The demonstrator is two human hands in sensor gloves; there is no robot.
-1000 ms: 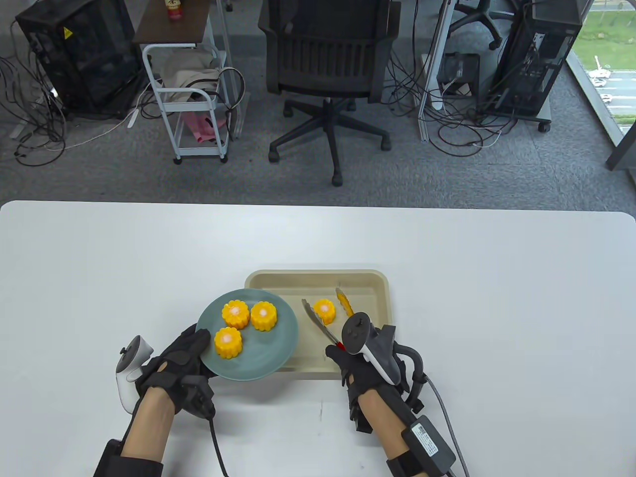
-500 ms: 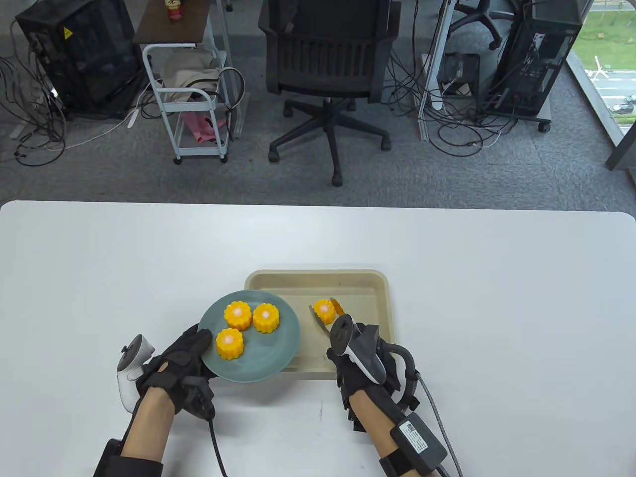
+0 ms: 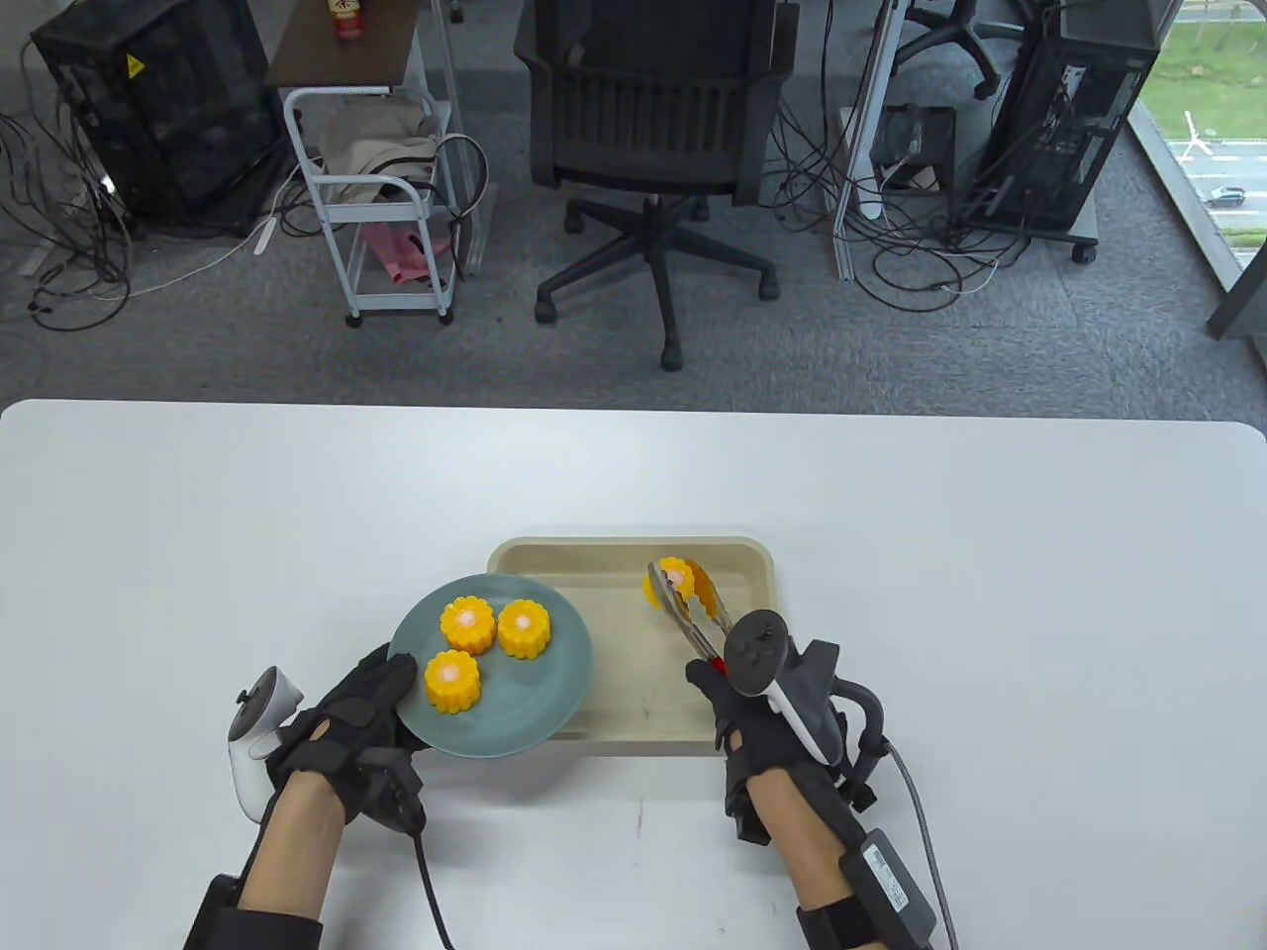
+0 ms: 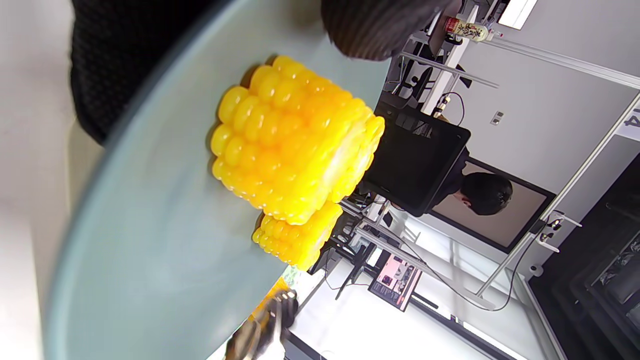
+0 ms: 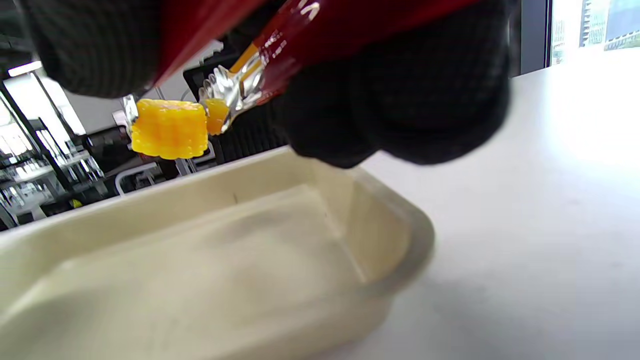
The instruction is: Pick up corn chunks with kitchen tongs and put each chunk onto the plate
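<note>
My right hand (image 3: 752, 712) grips the red handle of metal tongs (image 3: 690, 614). The tong tips squeeze a yellow corn chunk (image 3: 671, 580) held above the beige tray (image 3: 757, 574); in the right wrist view that corn chunk (image 5: 170, 128) hangs clear of the tray (image 5: 390, 235) floor. My left hand (image 3: 361, 708) holds the near left rim of the teal plate (image 3: 554, 683), whose right edge overlaps the tray. Three corn chunks sit on the plate (image 4: 150, 210): one (image 3: 467, 623), another (image 3: 524, 627), and a nearer one (image 3: 453, 681).
The white table (image 3: 990, 554) spreads wide to both sides. Beyond its far edge stand an office chair (image 3: 648, 129), a white cart (image 3: 381, 198) and computer towers amid floor cables.
The tongs closed on the last corn chunk in the tray and lifted it toward the tray's far right. My right hand shifted right. The left hand and plate stayed put.
</note>
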